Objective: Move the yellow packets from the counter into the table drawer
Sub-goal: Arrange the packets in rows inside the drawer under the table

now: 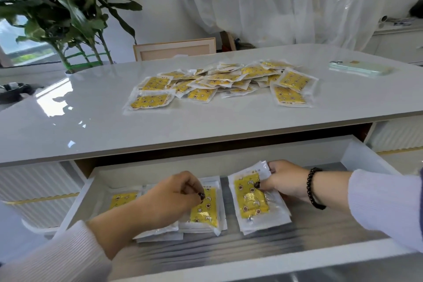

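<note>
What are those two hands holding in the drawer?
The right hand grips the rightmost packet stack by its far right edge. The left hand pinches nothing visible.
</note>
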{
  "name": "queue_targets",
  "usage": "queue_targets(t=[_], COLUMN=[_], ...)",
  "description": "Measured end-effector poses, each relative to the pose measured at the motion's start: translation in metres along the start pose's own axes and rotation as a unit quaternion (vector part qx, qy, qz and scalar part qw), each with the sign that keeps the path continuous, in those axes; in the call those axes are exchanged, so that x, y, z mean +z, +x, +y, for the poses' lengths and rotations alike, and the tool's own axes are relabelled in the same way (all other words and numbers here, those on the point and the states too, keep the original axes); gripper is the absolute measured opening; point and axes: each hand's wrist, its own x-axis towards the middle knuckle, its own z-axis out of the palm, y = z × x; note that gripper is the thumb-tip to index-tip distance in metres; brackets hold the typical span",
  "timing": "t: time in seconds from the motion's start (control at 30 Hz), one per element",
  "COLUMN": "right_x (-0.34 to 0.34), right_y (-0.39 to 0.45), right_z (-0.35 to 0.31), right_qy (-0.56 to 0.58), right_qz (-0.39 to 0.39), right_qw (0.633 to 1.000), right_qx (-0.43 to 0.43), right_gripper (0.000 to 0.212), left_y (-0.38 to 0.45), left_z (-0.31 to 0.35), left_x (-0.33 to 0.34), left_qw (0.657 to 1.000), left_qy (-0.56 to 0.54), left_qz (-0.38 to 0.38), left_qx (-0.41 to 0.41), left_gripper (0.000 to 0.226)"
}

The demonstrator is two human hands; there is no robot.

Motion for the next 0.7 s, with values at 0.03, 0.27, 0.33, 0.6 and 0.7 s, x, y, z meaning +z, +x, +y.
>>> queue_targets(t=[0.03, 0.27, 0.33, 0.6, 0.7], right_x=[0.002, 0.015, 0.020, 0.020, 0.016], right_y=[0.005, 0.019, 0.022, 0.029, 0.023], right_z=[0.003, 0.003, 0.001, 0.003, -0.003], right_qy=[-0.018, -0.082, -0.096, -0.204, -0.266], right_qz=[0.006, 0.030, 0.029, 0.037, 0.055], right_qw=[1.000, 0.996, 0.995, 0.978, 0.962], right_qx=[0.009, 0.006, -0.003, -0.001, -0.015], right_gripper=[0.029, 0.016, 0.016, 0.030, 0.026], left_y=[0.000, 0.000, -0.001, -0.002, -0.004], left_z=[-0.001, -0.001, 0.000, 0.005, 0.007], left_x=[0.000, 0.002, 0.002, 0.007, 0.006], left_qw=[1.000, 0.998, 0.998, 0.999, 0.999], left_qy=[0.009, 0.046, 0.047, 0.032, 0.032], left_qz=[-0.004, -0.032, -0.035, -0.027, -0.001], left_qx=[-0.003, -0.009, -0.006, 0.014, 0.031], left_gripper=[0.011, 0.014, 0.014, 0.020, 0.021])
